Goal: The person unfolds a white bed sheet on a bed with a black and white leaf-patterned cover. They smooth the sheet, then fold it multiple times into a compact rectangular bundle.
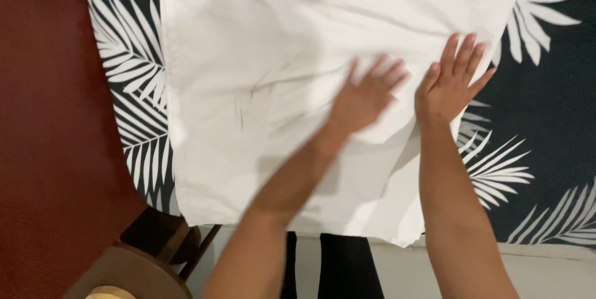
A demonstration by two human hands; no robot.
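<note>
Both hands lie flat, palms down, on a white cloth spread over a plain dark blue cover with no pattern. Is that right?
Not quite. The head view shows the cover is dark blue but printed with white palm leaves, not plain. The rest holds: the left hand and the right hand lie flat, palms down with fingers spread, on the white cloth spread over it.

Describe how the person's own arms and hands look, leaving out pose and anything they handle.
Both forearms are bare up to the bottom edge of the picture: no sleeves, gloves, watch or bracelets show. The left hand is blurred, so rings cannot be ruled out. The right hand is sharper, with no ring visible on its slender fingers and short nails.
</note>
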